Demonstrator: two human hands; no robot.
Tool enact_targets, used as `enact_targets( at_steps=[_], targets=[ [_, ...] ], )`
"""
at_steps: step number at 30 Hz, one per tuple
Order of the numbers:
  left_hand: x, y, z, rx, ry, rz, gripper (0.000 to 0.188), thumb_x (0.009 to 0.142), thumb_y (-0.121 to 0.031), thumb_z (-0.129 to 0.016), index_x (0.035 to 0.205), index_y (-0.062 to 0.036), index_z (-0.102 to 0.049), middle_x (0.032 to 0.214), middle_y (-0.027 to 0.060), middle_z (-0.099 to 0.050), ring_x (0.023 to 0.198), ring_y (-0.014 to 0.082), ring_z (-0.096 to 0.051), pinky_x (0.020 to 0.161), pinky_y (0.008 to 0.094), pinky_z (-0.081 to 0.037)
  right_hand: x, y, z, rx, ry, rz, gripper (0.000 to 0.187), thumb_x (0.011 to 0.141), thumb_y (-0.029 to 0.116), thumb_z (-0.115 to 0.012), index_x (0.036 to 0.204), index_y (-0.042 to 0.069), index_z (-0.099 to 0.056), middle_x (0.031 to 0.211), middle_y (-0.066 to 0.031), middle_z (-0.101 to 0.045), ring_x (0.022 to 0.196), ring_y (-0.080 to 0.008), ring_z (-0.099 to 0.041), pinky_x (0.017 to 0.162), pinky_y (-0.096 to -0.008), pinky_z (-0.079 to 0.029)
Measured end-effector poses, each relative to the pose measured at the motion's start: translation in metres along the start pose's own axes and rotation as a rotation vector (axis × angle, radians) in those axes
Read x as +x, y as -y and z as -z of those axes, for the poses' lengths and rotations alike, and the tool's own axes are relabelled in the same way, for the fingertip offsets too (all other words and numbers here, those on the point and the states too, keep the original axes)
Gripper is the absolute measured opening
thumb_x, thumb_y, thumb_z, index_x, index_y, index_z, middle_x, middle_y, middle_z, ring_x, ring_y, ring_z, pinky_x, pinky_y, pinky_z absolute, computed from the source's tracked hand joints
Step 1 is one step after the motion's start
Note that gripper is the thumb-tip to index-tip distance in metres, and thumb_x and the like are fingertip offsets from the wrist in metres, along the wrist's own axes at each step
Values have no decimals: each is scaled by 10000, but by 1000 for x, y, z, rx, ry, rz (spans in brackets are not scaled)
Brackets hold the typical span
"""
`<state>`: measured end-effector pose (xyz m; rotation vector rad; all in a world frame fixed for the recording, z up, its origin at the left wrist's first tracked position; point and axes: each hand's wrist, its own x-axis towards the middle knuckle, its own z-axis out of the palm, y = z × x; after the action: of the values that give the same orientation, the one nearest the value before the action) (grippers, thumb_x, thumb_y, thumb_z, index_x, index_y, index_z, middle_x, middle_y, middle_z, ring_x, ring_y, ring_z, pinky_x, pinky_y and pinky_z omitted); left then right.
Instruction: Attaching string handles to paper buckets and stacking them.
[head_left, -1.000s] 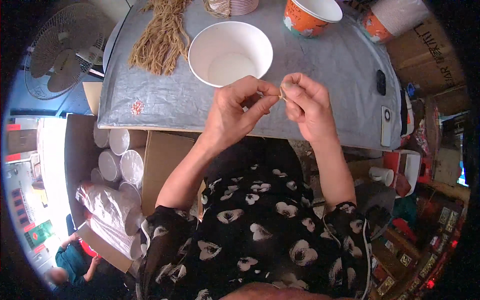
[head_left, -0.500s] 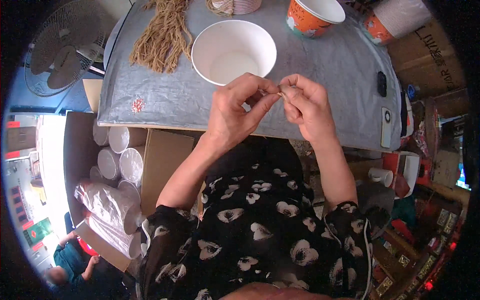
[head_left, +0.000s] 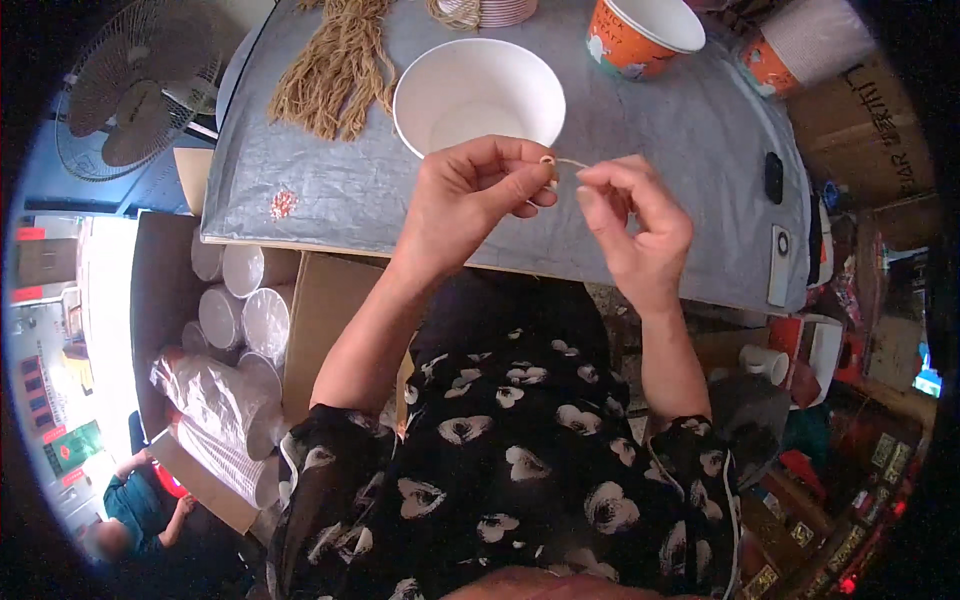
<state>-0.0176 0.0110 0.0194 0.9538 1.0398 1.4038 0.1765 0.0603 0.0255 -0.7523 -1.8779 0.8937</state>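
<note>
My left hand is closed in a pinch on a small pale ring above the table's front edge. A thin tan cord runs from the ring to the fingertips of my right hand. The right fingers are bent around the cord's end, and their exact hold is partly hidden. Just beyond my hands, a white paper bowl stands with its open top showing. A bundle of tan cords lies to the left of the bowl.
Orange-printed paper buckets stand at the far right of the grey-covered table. Small red-and-white bits lie at the left. A carton holds wrapped white tubs below left. A fan stands far left; a person is beyond the carton.
My right hand has drawn away from the left, to the right, so the cord now shows between them. The view has shifted slightly.
</note>
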Motion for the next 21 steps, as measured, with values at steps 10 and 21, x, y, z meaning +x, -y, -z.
enact_targets(
  at_steps=[10,21],
  targets=[
    [0,1,-6,39,10,38,167,940,-92,-697,1051,32,-691,898,76,-728,806,116,-698,697,235,-577,0,-10,-10,-269,-56,267,220,769,-5,-785,961,37,-684,903,-62,-675,805,-212,-667,673,-316,-530],
    [-2,3,-7,8,-3,45,134,932,-61,-695,1028,32,-691,877,74,-725,796,115,-683,736,253,-567,-9,-10,-14,172,-26,-95,70,877,6,-715,936,13,-680,867,18,-632,739,-45,-538,636,-203,-433]
  ],
)
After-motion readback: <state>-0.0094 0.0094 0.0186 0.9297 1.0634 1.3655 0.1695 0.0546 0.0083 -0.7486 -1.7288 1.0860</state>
